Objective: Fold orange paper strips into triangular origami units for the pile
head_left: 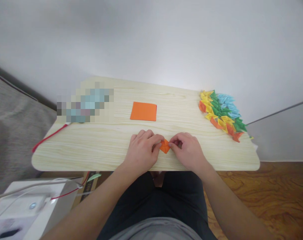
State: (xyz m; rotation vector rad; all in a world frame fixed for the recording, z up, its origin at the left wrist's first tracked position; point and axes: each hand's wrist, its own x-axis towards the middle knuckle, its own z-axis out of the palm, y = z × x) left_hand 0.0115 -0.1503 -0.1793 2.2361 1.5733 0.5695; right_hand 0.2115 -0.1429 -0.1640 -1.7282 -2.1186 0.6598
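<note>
A small folded piece of orange origami paper (165, 146) lies near the table's front edge, diamond-shaped with crease lines crossing at its middle. My left hand (144, 148) pinches its left side between thumb and index finger. On the opposite side, my right hand (187, 149) grips the right corner, thumb and fingertip together. Beyond the hands sits a stack of orange paper sheets (143, 111), flat on the wood.
Folded paper pieces (220, 111) in yellow, green, blue and orange cluster at the table's right. A blurred, pixelated object (91, 101) is at the left, with a red cable (50, 137) hanging off the edge. The wall (161, 43) stands behind the table (91, 153).
</note>
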